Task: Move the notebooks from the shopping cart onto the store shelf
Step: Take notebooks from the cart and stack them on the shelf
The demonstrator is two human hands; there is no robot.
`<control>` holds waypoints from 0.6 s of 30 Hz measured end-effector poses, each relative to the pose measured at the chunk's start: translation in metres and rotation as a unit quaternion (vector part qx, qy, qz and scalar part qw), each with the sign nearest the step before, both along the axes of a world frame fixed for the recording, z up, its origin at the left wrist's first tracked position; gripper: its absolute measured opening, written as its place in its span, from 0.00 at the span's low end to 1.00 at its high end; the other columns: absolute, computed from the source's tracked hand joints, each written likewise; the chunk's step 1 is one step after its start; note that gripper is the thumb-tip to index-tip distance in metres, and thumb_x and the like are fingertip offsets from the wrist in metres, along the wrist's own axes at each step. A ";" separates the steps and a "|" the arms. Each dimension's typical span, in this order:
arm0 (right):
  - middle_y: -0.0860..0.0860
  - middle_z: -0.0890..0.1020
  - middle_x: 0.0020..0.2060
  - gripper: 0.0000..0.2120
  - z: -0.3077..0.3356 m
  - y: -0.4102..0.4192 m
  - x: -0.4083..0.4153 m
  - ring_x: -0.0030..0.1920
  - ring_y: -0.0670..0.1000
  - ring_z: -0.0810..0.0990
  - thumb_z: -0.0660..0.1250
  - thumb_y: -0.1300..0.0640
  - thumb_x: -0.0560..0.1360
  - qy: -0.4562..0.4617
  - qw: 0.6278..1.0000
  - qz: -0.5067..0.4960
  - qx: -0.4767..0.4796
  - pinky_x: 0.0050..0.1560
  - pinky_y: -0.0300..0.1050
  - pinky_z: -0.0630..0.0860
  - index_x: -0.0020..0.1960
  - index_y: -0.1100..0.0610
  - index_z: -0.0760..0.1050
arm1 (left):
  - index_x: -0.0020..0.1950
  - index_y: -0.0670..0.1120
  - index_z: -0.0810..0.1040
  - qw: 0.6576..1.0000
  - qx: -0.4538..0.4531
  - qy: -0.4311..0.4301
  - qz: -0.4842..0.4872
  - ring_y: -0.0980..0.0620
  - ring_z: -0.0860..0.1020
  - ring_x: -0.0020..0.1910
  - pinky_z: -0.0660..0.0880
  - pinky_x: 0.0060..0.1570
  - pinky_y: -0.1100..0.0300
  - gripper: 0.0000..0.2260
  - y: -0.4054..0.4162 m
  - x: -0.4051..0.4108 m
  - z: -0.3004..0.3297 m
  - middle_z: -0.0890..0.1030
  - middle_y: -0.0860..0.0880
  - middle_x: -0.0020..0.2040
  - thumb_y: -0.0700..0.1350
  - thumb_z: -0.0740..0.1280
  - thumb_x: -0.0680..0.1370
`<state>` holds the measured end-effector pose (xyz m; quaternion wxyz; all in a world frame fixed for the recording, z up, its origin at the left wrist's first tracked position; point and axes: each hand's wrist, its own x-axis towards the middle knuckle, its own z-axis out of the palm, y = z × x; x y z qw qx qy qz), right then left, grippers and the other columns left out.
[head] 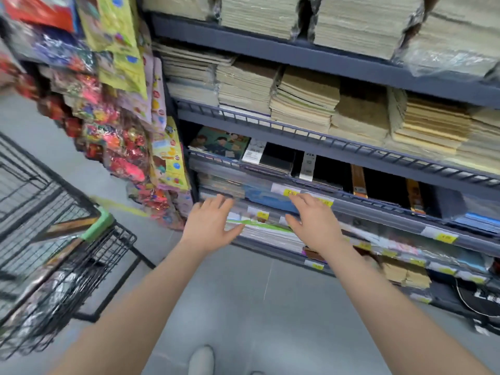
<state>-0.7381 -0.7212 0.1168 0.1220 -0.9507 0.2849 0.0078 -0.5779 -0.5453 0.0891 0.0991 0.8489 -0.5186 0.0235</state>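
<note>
Grey shop floor (243, 307). Black wire shopping cart (81, 266) at left, green handle; blurred glossy packs inside, possibly notebooks. Hanging toy packets (113, 131) beside it. Dark metal store shelf (297, 125) at right, 5 tiers visible, upper ones stacked with beige exercise books (305, 104). Left hand (209, 223) and right hand (311, 220): grip open on both, fingers spread, holding nothing. Stack of notebooks (265, 231) on low tier lies between hands, just beyond fingertips.
</note>
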 end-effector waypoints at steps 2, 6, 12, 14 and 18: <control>0.56 0.71 0.65 0.23 0.007 0.028 -0.006 0.63 0.60 0.71 0.60 0.50 0.77 0.002 0.999 0.022 0.023 0.62 0.53 0.69 0.70 0.57 0.65 | 0.50 0.45 0.76 0.999 0.001 0.026 0.032 0.42 0.79 0.40 0.73 0.35 0.54 0.24 0.039 -0.016 0.011 0.77 0.45 0.42 0.62 0.57 0.68; 0.55 0.72 0.65 0.23 0.010 0.083 -0.012 0.63 0.58 0.71 0.60 0.50 0.77 0.015 0.996 0.068 0.058 0.60 0.50 0.70 0.70 0.56 0.65 | 0.53 0.46 0.74 0.993 0.030 0.050 0.099 0.42 0.79 0.41 0.73 0.37 0.54 0.24 0.110 -0.041 0.015 0.76 0.46 0.44 0.63 0.57 0.69; 0.55 0.69 0.67 0.23 0.011 0.153 -0.003 0.66 0.57 0.68 0.58 0.50 0.78 0.061 0.987 0.128 0.077 0.63 0.49 0.68 0.71 0.57 0.62 | 0.60 0.47 0.73 0.981 0.036 0.081 0.171 0.43 0.78 0.48 0.73 0.43 0.53 0.28 0.188 -0.048 0.029 0.76 0.47 0.50 0.64 0.54 0.70; 0.55 0.69 0.67 0.23 0.014 0.176 0.005 0.66 0.56 0.68 0.58 0.51 0.78 0.059 0.985 0.136 0.085 0.63 0.49 0.67 0.71 0.57 0.62 | 0.60 0.47 0.73 0.982 0.021 0.078 0.173 0.44 0.77 0.50 0.73 0.44 0.52 0.29 0.214 -0.041 0.034 0.76 0.47 0.50 0.65 0.52 0.69; 0.55 0.69 0.67 0.23 0.016 0.230 0.032 0.67 0.55 0.68 0.59 0.53 0.77 0.040 0.985 0.138 0.099 0.65 0.47 0.66 0.71 0.57 0.62 | 0.61 0.48 0.73 0.981 -0.003 0.073 0.179 0.44 0.78 0.51 0.75 0.44 0.51 0.27 0.279 -0.013 0.033 0.77 0.47 0.51 0.64 0.54 0.70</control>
